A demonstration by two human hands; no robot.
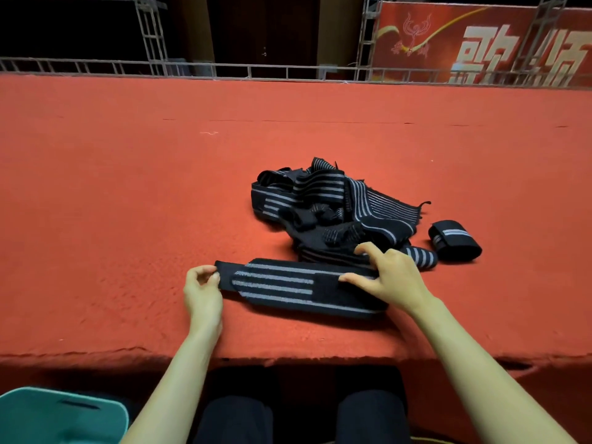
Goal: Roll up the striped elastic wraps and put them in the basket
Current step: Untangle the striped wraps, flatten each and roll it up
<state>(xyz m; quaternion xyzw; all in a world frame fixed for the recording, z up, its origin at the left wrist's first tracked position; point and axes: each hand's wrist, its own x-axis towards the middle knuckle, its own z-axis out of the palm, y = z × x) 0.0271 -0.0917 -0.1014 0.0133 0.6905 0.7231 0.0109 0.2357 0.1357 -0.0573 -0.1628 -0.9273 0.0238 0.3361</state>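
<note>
Rolling seems ready to begin: one striped wrap [288,286] lies flat on the table [128,187]. The left hand [201,290] pinches its end tab, and the right hand [390,274] rests spread fingers on the other end. The next move probably calls for a tight first turn, with the basket [64,418] waiting below.

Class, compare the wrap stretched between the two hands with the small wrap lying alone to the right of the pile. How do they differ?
The held wrap lies flat and unrolled; the lone wrap is rolled up compactly. The left hand pinches the held wrap and the right hand rests on it; nobody touches the lone wrap. Both are black with grey stripes.
</note>
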